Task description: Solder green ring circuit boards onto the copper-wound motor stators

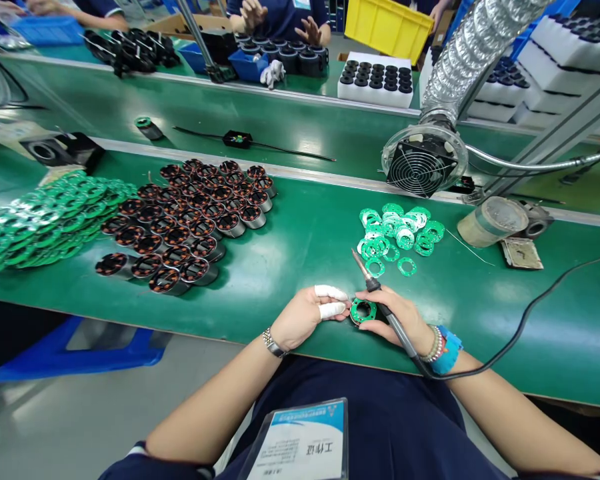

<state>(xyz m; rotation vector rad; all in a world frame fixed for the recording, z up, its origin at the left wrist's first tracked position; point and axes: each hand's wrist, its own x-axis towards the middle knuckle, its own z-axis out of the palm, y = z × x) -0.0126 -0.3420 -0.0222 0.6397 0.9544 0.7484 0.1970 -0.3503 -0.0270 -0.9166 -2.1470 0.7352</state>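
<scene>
A green ring-shaped circuit board (357, 313) sits on a small round part near the bench's front edge. My left hand (313, 313), with white covers on two fingers, has its fingertips closed against the left side of that part. From the other side, my right hand (403, 317) grips the part between thumb and forefinger. A soldering iron (397, 328) also lies in my right hand, its tip pointing up and left, away from the board. Loose green ring boards (405, 238) are scattered just beyond my hands. Wound motor stators (195, 270) stand in rows to the left.
Stacked green board panels (50, 220) lie at the far left. A fan on a foil duct (423, 163) hangs at the right, above a round container (493, 221). The iron's cable (525, 320) runs right. Across the bench, a person's hands (310, 32) are near black parts.
</scene>
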